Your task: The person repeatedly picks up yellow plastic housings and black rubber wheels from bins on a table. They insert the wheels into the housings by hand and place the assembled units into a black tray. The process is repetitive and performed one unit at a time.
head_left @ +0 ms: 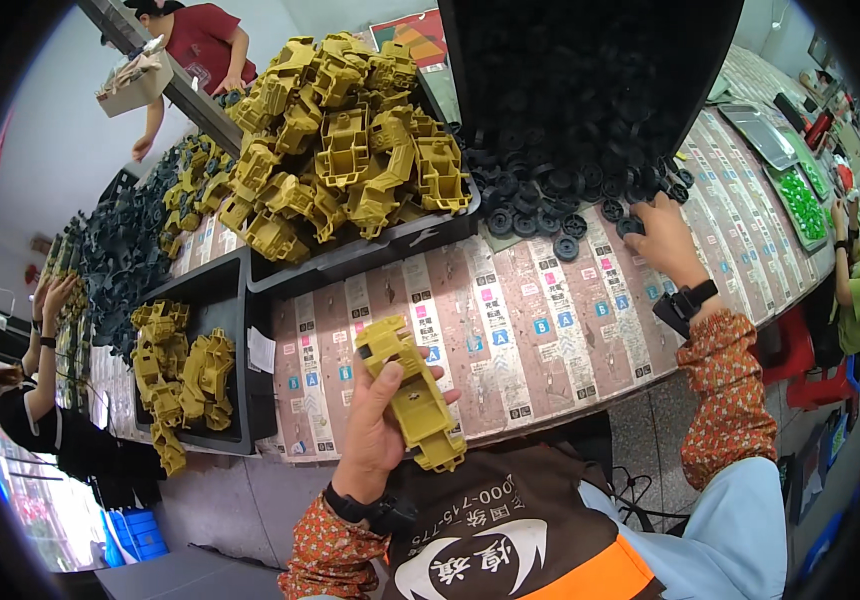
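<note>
My left hand [370, 430] is closed around a yellow plastic toy vehicle body [415, 405], held tilted above the table's near edge with the thumb across its side. At the right, my right hand [668, 242] reaches to the edge of a heap of black toy wheels [540, 195]. Its fingers are curled down onto one black wheel [629, 227] there. The wheels spill out from the foot of a large black bin [590, 80]. Part of the gripped wheel is hidden by the fingers.
A dark crate [370, 258] piled high with yellow vehicle bodies stands ahead. A lower dark crate [247, 400] at the left holds several more. Dark parts [135, 235] lie beyond it. Trays with green pieces [800, 205] sit far right. Other people work around the table [550, 330].
</note>
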Demonstrator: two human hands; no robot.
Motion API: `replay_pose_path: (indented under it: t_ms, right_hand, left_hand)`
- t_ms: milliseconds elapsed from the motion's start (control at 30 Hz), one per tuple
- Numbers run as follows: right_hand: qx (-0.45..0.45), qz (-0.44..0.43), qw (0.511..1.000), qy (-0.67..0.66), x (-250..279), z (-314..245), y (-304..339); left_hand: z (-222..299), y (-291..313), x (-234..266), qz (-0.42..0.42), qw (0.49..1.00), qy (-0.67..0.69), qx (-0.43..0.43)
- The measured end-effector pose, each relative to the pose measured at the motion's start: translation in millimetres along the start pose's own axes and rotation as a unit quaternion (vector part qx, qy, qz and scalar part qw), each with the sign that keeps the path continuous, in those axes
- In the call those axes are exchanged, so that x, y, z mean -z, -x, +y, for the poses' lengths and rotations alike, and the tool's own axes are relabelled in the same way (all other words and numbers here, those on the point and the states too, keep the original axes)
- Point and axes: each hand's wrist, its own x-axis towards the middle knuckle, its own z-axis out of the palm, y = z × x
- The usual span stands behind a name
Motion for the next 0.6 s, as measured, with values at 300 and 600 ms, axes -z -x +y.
replay_pose_path:
  t_ms: [300,600]
  right_hand:
    - [0.127,0.008,0.992,0.016,-13,-31,14]
    - [0.105,0.037,0.993,-0.034,-30,-22,16]
  left_hand:
    - [-11,2,-16,-0.012,0.997,0.024,0.076]
    - [-15,7,-6,-0.008,0.991,0.052,0.120]
